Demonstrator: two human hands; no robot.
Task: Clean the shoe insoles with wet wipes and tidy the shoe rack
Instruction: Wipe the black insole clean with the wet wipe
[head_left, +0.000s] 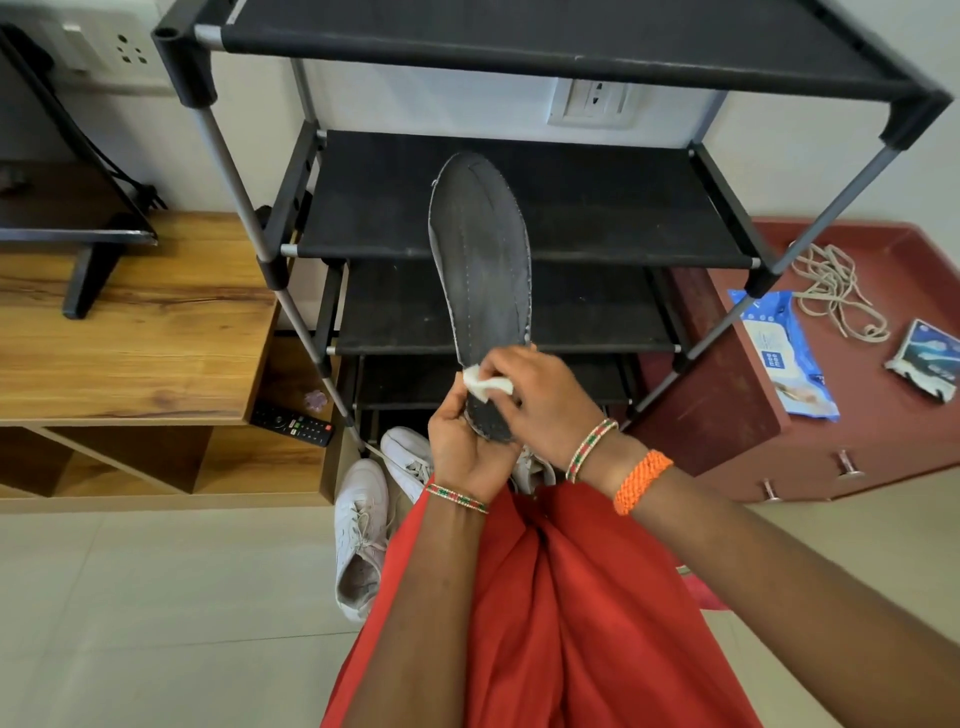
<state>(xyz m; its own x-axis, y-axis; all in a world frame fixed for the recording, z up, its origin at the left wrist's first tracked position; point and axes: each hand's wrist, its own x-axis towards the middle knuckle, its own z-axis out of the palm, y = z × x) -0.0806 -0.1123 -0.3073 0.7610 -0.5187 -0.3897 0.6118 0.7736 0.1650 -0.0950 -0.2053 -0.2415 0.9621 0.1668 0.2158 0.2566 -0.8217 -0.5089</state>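
Wiping under way: left hand (460, 441) grips dark insole (483, 260) heel; right hand (540, 400) pinches wet wipe (485, 387) on it. White sneakers (363, 530), at 7 o'clock, remain unshelved on the floor.

Insole (480, 260) heel hidden under hands; wipe (485, 385) mostly covered by right hand (540, 405); third shoe (532, 467) barely visible.

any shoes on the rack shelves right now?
No. The visible shelves of the shoe rack hold nothing, and the white sneakers sit on the floor at its foot.
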